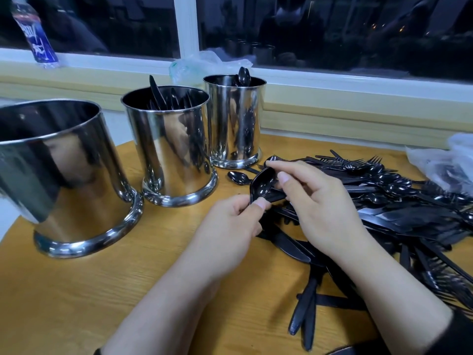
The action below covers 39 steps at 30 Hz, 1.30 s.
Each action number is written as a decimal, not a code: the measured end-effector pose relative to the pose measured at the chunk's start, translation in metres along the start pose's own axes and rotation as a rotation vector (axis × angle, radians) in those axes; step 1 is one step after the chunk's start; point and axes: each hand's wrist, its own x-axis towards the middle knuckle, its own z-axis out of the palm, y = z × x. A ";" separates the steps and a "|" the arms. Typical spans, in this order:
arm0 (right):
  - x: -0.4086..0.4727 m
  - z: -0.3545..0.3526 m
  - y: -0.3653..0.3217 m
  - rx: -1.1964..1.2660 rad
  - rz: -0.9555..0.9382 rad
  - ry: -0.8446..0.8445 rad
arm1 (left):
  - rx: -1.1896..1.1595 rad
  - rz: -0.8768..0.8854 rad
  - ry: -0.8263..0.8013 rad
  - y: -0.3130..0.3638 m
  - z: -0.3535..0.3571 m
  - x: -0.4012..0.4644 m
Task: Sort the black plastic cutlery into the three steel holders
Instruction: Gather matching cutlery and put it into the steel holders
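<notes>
Far holder (pixel 234 121): I see spoon bowls standing above its rim; spoons are going here.
Middle holder (pixel 169 144): I see knife blades and other dark handles inside; partly filled.
Near holder (pixel 64 175): I cannot see its floor; nothing shows above the rim, so I judge forks not yet started or barely so.
Loose pile (pixel 384 208): forks, spoons and knives mixed, spread over the right half of the worktop (pixel 102 290); I count this as most of the stock, still unsorted.
Stray spoon (pixel 238 178): lies alone on the worktop, just in front of the far holder.
Spoon in hand (pixel 262 185): held above the worktop, at the pile's left edge, near the far holder's base.
Left hand (pixel 230 226): its fingers pinch the spoon at the lower end of the bowl.
Right hand (pixel 314 201): its fingers are curled around dark cutlery behind the spoon; which pieces, I cannot tell.
Progress: I judge it early; two holders begun, the bulk remaining.
</notes>
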 end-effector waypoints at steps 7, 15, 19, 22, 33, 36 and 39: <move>0.009 -0.016 0.002 -0.188 0.161 0.156 | -0.193 -0.053 0.251 -0.009 -0.024 0.009; 0.049 -0.004 -0.018 -0.680 0.320 -0.252 | -0.289 -0.066 0.230 -0.005 -0.023 0.005; 0.060 0.020 -0.004 -0.847 0.172 -0.357 | -0.314 -0.068 0.226 -0.003 -0.022 0.001; 0.066 0.032 0.004 -0.918 0.197 -0.437 | -0.316 -0.075 0.220 -0.003 -0.023 0.001; 0.058 0.037 0.018 -0.555 0.220 -0.091 | -0.331 -0.061 0.216 -0.005 -0.023 0.004; 0.053 0.027 0.007 -0.259 0.191 0.064 | -0.309 -0.035 0.221 -0.005 -0.022 0.003; 0.047 0.019 -0.002 -0.069 0.191 0.185 | -0.274 0.009 0.223 -0.006 -0.021 0.002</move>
